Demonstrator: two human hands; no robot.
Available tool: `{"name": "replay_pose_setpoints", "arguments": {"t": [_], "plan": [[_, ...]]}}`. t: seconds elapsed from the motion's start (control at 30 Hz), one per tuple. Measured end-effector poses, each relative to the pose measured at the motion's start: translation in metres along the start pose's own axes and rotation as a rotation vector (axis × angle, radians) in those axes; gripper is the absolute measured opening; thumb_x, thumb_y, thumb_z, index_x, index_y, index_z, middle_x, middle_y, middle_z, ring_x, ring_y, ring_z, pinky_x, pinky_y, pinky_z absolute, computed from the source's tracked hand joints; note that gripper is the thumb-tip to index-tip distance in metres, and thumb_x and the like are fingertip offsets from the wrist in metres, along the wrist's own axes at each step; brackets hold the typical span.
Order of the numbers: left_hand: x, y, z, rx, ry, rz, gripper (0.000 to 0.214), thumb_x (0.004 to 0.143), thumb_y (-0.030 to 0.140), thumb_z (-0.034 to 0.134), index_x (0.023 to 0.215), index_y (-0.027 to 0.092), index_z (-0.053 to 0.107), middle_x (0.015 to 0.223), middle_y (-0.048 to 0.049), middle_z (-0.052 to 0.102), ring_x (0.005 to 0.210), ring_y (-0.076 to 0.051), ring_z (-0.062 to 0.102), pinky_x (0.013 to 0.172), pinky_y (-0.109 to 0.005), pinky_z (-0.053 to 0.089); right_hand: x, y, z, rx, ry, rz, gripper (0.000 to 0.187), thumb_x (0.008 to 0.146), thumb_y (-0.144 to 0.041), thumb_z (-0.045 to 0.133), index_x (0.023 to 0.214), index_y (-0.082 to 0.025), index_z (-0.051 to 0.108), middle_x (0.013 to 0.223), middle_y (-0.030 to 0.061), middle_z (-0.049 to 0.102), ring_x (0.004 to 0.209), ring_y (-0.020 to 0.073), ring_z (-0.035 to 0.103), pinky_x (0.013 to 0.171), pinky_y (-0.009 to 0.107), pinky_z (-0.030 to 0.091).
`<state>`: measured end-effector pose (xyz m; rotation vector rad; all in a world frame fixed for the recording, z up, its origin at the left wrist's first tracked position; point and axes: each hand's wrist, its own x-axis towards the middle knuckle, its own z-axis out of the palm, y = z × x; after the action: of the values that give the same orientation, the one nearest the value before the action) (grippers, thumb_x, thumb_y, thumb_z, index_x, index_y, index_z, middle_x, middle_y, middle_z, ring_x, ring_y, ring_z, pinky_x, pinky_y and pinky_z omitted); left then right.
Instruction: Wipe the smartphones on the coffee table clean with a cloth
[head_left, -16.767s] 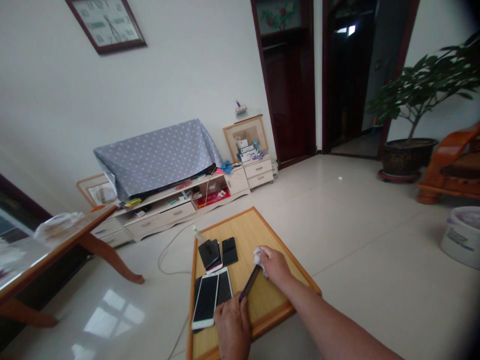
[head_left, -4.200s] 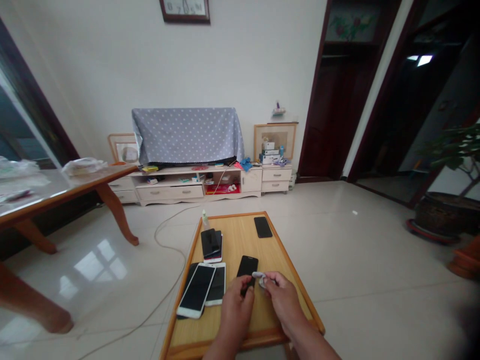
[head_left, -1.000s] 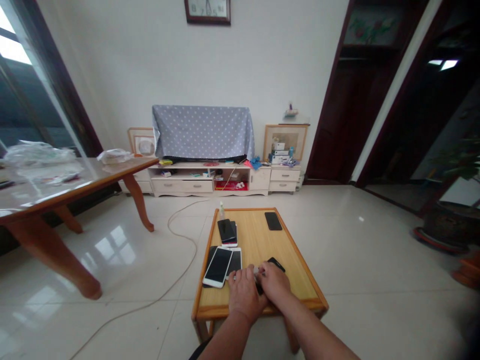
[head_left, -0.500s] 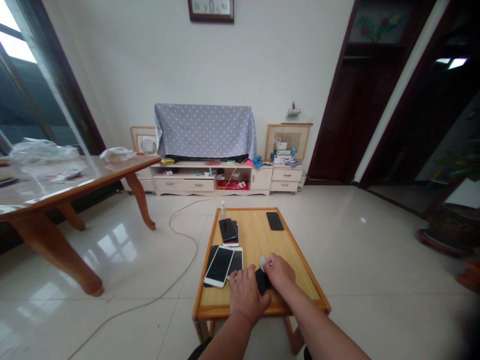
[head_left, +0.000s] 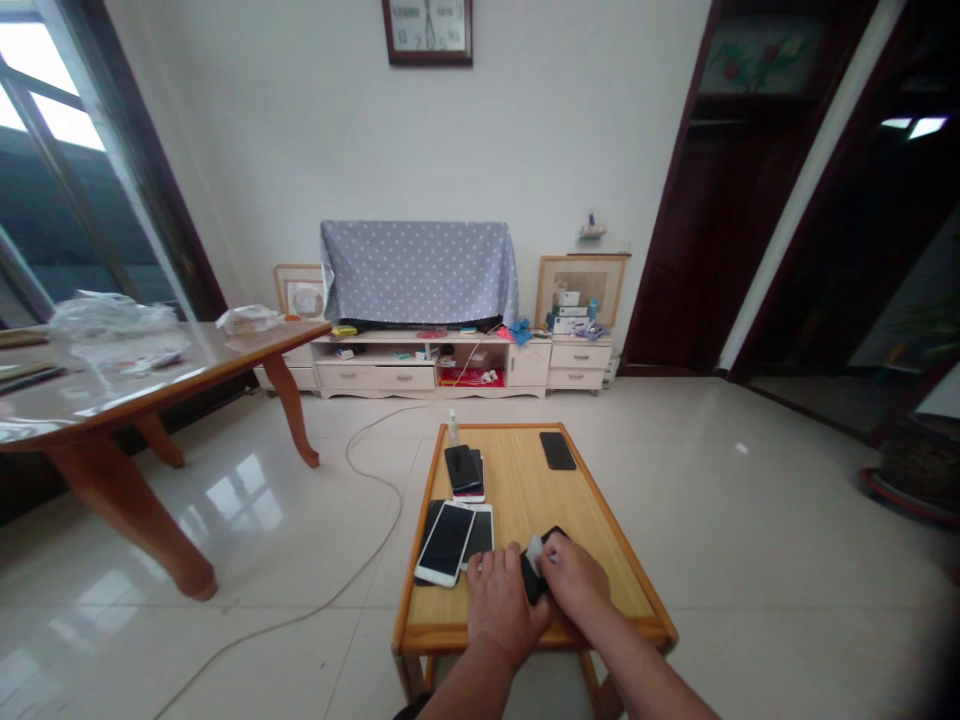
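Note:
A black phone [head_left: 531,582] is near the front edge of the small wooden table [head_left: 517,450], partly covered by both hands. My left hand [head_left: 502,600] is closed on the phone's left side, its thumb toward the near end. My right hand [head_left: 577,580] pinches a small white wipe [head_left: 535,550] against the phone's dark face. Just left of my left hand, a white phone [head_left: 448,540] lies tilted across another white-framed phone [head_left: 480,535] and a dark one beneath. Farther back are several stacked phones [head_left: 463,468], the top one black.
A clear spray bottle [head_left: 453,430] stands at the table's far left corner. Another black phone [head_left: 557,451] lies at its far right. To the left is a large table [head_left: 292,338] with plastic bags. A cable [head_left: 394,500] runs over the floor toward the TV cabinet [head_left: 525,365].
My right hand has moved the white wipe over the black phone, baring more of its far end. The whole view has shifted slightly downward and to the right in frame.

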<state>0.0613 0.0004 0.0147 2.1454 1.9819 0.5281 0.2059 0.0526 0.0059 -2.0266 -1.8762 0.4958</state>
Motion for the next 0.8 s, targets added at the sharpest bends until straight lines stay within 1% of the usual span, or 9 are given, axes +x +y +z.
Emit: {"name": "replay_pose_setpoints", "arguments": {"t": [0.07,0.13,0.27,0.33,0.47,0.57,0.63,0.73,0.8], "plan": [[0.000,0.000,0.000,-0.003,-0.001,-0.001,0.065,0.075,0.051,0.060,0.132,0.022,0.050,0.122,-0.0102,0.060,0.121,-0.033,0.048,0.114,-0.050,0.016,0.007,0.012,-0.008,-0.003,0.046,0.098,0.017,0.089,-0.037,0.055,0.082,-0.026,0.064,0.081,0.0005,0.071,0.076,0.0173,0.063,0.058,0.027,0.024],[-0.001,0.001,0.001,-0.014,0.006,0.002,0.065,0.074,0.050,0.061,0.132,0.022,0.050,0.121,-0.0101,0.061,0.120,-0.033,0.048,0.114,-0.051,0.016,0.006,0.017,-0.010,0.014,0.052,0.129,0.017,0.090,-0.037,0.054,0.082,-0.026,0.064,0.080,0.0005,0.070,0.075,0.0173,0.063,0.057,0.028,0.024],[-0.001,0.001,0.001,-0.037,0.035,0.001,0.055,0.078,0.046,0.057,0.127,0.023,0.053,0.118,-0.0095,0.062,0.118,-0.032,0.050,0.113,-0.050,0.018,-0.012,0.011,0.007,0.063,-0.018,0.042,0.013,0.086,-0.037,0.059,0.080,-0.027,0.065,0.081,-0.0013,0.071,0.077,0.0172,0.064,0.057,0.027,0.025],[-0.002,0.001,0.001,-0.043,0.037,0.001,0.051,0.079,0.046,0.056,0.124,0.023,0.054,0.116,-0.0092,0.062,0.117,-0.031,0.051,0.113,-0.050,0.018,-0.018,0.010,0.010,0.080,-0.029,0.030,0.013,0.086,-0.038,0.060,0.079,-0.027,0.065,0.081,-0.0018,0.071,0.076,0.0173,0.064,0.057,0.027,0.025],[-0.002,0.002,0.001,-0.028,0.043,0.012,0.055,0.074,0.049,0.061,0.121,0.023,0.055,0.114,-0.0092,0.062,0.116,-0.032,0.050,0.113,-0.050,0.019,-0.008,0.026,-0.008,0.092,0.030,0.126,0.016,0.087,-0.037,0.056,0.079,-0.026,0.065,0.078,-0.0001,0.071,0.074,0.0176,0.063,0.058,0.027,0.026],[-0.001,0.003,0.000,0.000,0.035,0.014,0.056,0.073,0.049,0.062,0.122,0.023,0.055,0.114,-0.0094,0.062,0.115,-0.032,0.051,0.113,-0.049,0.019,-0.003,0.036,-0.020,0.070,0.080,0.178,0.018,0.088,-0.037,0.055,0.080,-0.025,0.065,0.080,0.0019,0.071,0.074,0.0180,0.062,0.058,0.027,0.026],[-0.001,0.004,0.000,0.008,0.031,0.016,0.055,0.074,0.048,0.062,0.122,0.023,0.055,0.113,-0.0097,0.062,0.116,-0.032,0.050,0.113,-0.049,0.018,-0.009,0.033,-0.018,0.059,0.076,0.160,0.017,0.087,-0.038,0.056,0.080,-0.025,0.065,0.081,0.0010,0.071,0.074,0.0177,0.061,0.058,0.027,0.025],[0.000,0.004,-0.001,0.016,0.028,0.012,0.051,0.078,0.051,0.058,0.121,0.023,0.056,0.111,-0.0099,0.063,0.115,-0.031,0.051,0.112,-0.049,0.019,-0.022,0.024,-0.004,0.081,0.022,0.067,0.014,0.083,-0.038,0.059,0.079,-0.027,0.065,0.078,-0.0016,0.070,0.075,0.0168,0.061,0.058,0.026,0.025],[0.001,0.004,-0.001,0.020,0.025,0.021,0.051,0.079,0.052,0.057,0.120,0.022,0.056,0.110,-0.0098,0.063,0.115,-0.031,0.051,0.111,-0.048,0.020,-0.025,0.023,0.001,0.103,0.011,0.040,0.014,0.083,-0.038,0.060,0.079,-0.026,0.065,0.077,-0.0020,0.069,0.075,0.0162,0.061,0.059,0.025,0.026]]}}
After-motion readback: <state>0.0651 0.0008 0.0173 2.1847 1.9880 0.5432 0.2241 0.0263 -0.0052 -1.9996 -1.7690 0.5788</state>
